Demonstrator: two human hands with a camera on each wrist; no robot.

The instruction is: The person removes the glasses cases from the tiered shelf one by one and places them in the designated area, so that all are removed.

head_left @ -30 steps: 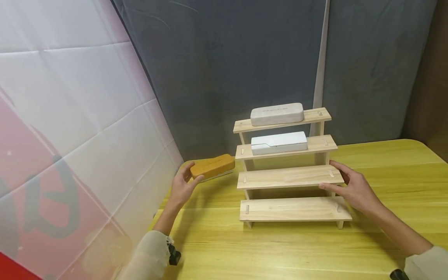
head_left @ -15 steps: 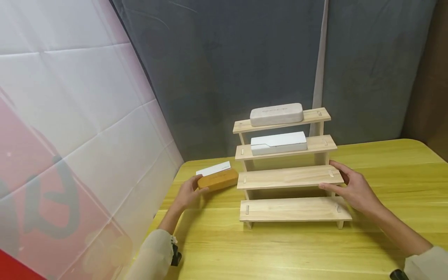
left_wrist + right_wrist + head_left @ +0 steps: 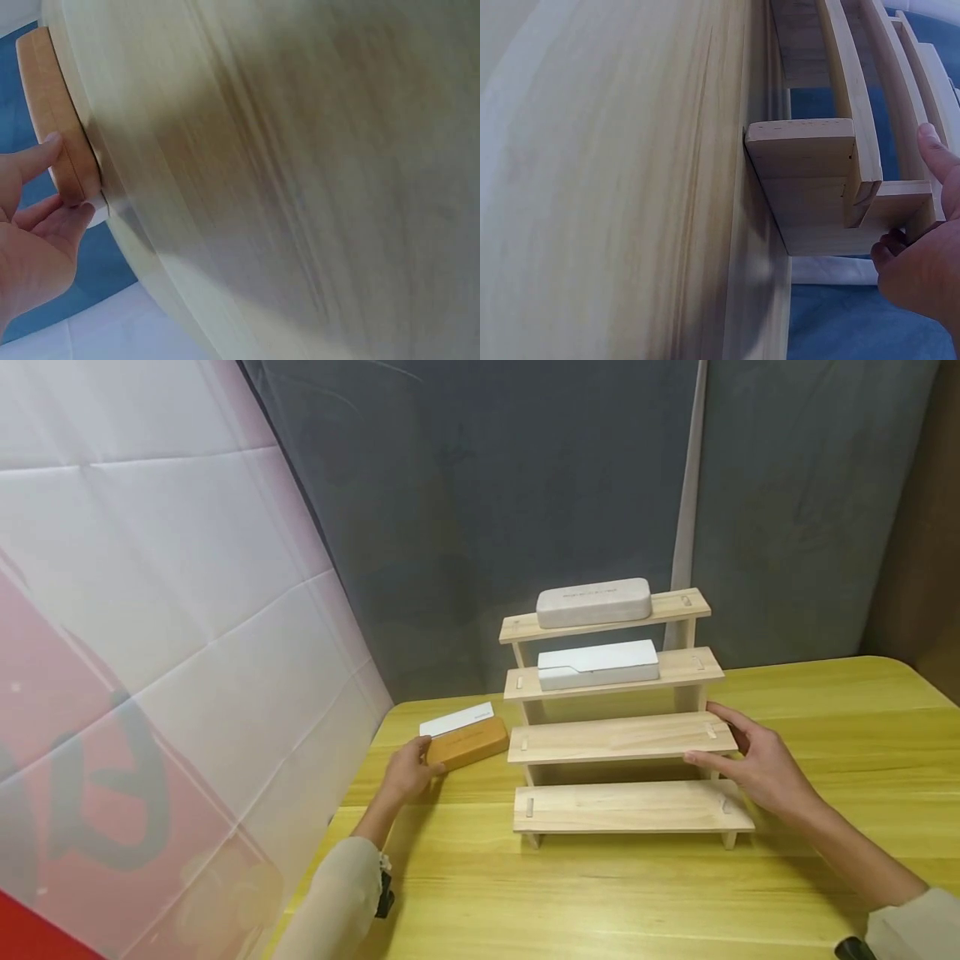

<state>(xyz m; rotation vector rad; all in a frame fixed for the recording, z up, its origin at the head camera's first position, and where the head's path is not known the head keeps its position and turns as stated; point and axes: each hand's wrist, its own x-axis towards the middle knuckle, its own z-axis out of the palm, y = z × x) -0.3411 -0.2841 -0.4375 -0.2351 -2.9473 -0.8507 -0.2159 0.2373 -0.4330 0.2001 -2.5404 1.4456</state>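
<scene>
An orange glasses case (image 3: 471, 744) lies on the table, left of a stepped wooden display stand (image 3: 622, 739). My left hand (image 3: 408, 770) pinches its left end; in the left wrist view the thumb is on one face of the orange case (image 3: 56, 105) and the fingers are at its end. Just behind it is a flat white case (image 3: 456, 719), partly covered. At the stand's right end, my right hand (image 3: 765, 768) grips the second tier from the bottom, thumb at the front edge and fingers behind. A pale grey case (image 3: 594, 603) is on the top tier, a white case (image 3: 597, 666) one tier below.
The yellow wood-grain table (image 3: 600, 902) carries the stand. A white and pink printed sheet (image 3: 187, 635) rises close along the left side. Behind the table hangs a dark grey curtain (image 3: 480, 510).
My left hand has brought the orange case down and towards me onto the table, uncovering the white case behind it. The right hand stays on the stand.
</scene>
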